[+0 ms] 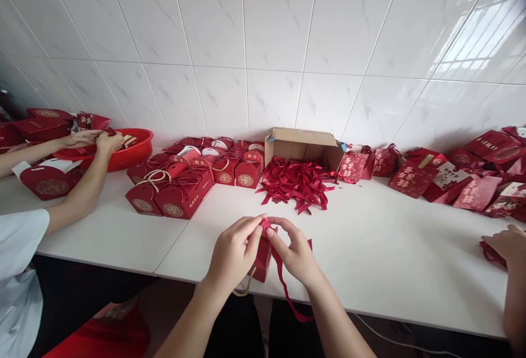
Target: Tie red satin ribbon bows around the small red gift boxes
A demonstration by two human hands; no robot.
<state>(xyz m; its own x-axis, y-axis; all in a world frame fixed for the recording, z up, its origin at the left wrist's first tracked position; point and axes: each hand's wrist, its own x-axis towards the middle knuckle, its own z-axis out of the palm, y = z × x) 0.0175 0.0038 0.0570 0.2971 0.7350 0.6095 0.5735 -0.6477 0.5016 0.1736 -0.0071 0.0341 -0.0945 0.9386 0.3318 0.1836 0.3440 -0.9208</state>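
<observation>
My left hand (236,248) and my right hand (293,251) meet over a small red gift box (262,262) at the table's front edge. Both pinch a red ribbon (281,270) between thumb and fingertips above the box. One ribbon tail hangs down past the table edge under my right hand. A twisted rope handle (245,287) sticks out from the box at the lower left. My hands cover much of the box's top. Beyond them, a heap of loose red ribbons (298,182) spills from a cardboard box (306,138) lying on its side.
Rows of red gift boxes (181,193) with rope handles stand at left centre. More red boxes (415,177) line the right side. A co-worker's hands (96,141) work at a red basin (137,149) on the left. Another person's hand (507,245) is at the far right.
</observation>
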